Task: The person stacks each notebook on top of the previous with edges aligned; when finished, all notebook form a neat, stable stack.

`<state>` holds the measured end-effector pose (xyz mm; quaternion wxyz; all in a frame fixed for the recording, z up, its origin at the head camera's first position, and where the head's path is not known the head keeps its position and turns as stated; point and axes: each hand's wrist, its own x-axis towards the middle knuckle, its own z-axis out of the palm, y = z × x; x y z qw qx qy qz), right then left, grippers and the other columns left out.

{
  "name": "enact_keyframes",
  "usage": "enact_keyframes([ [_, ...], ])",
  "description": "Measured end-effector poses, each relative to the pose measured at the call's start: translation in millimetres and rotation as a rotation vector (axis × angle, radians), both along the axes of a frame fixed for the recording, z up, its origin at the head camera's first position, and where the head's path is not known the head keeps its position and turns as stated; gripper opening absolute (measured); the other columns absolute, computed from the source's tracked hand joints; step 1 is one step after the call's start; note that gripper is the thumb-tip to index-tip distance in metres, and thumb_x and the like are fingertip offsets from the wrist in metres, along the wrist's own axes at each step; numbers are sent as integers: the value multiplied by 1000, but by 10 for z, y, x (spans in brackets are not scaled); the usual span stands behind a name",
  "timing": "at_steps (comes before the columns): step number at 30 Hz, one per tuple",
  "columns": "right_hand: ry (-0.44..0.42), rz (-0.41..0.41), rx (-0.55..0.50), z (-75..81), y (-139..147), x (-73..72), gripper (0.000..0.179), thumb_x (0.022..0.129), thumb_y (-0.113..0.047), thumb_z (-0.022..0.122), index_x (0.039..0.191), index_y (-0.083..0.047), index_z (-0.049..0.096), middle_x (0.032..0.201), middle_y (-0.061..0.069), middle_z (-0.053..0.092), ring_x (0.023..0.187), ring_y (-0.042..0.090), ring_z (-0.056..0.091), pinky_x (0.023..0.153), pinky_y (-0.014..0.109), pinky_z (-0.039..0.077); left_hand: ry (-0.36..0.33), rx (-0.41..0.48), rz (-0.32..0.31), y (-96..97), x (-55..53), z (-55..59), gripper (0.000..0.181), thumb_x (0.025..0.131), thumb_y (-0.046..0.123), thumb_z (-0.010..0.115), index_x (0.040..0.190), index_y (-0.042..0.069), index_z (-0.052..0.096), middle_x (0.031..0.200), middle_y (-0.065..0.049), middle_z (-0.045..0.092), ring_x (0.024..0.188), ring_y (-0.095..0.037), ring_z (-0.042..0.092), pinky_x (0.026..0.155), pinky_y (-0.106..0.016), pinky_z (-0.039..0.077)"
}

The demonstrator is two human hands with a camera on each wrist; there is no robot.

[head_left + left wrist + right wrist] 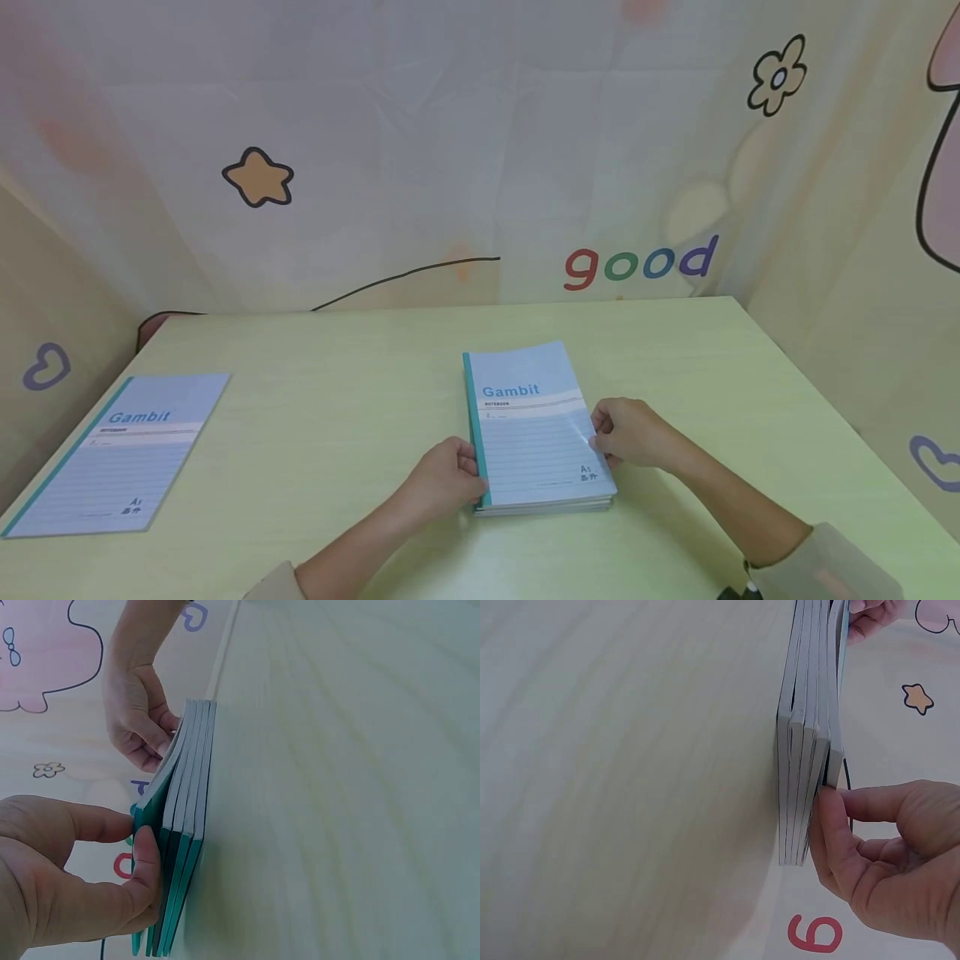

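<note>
A stack of blue-and-white notebooks [786, 787] with teal spines lies on the table, its top one printed "Gambit". My left hand [447, 477] pinches the spine edge of the top notebook [528, 425], near its lower left corner. On the opposite side, my right hand [630, 432] pinches that notebook's right edge between thumb and fingers. In the left wrist view, the top notebook's spine [152, 801] stands slightly apart from the ones beneath. The right wrist view shows a narrow gap under it too, with fingertips [832, 814] at the gap.
Another Gambit notebook [120, 454] lies flat by itself at the table's left side. The pale yellow-green table [337, 375] runs back to a printed curtain [420, 167] with a star, a flower and the word "good". More curtain hangs at both sides.
</note>
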<state>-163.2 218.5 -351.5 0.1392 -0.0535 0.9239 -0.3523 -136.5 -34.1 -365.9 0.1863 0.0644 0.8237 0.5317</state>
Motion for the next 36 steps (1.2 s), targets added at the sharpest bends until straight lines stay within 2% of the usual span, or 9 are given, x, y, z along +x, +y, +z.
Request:
enact_keyframes([
  [10,-13,-14,16,-26,-3,-20,8,82,6,60,84,3,52,75,9,52,61,18,57,58,29,53,33,-37,2,-4,1,-35,36,78,-4,63,109,-12,48,86,-10,51,76,-20,49,65,-30,46],
  [17,-21,-13,10,-15,-13,-16,9,82,6,60,83,3,51,75,9,53,62,17,59,58,29,53,43,-99,36,10,-2,-31,47,78,-1,65,118,-12,45,90,-10,52,82,-22,50,72,-35,46],
  [36,-18,-13,21,-22,-16,-6,9,82,5,62,85,4,53,74,9,56,60,16,59,57,29,53,58,-89,23,-21,-21,-69,45,77,-3,65,117,-13,46,88,-9,52,80,-21,50,70,-33,46],
])
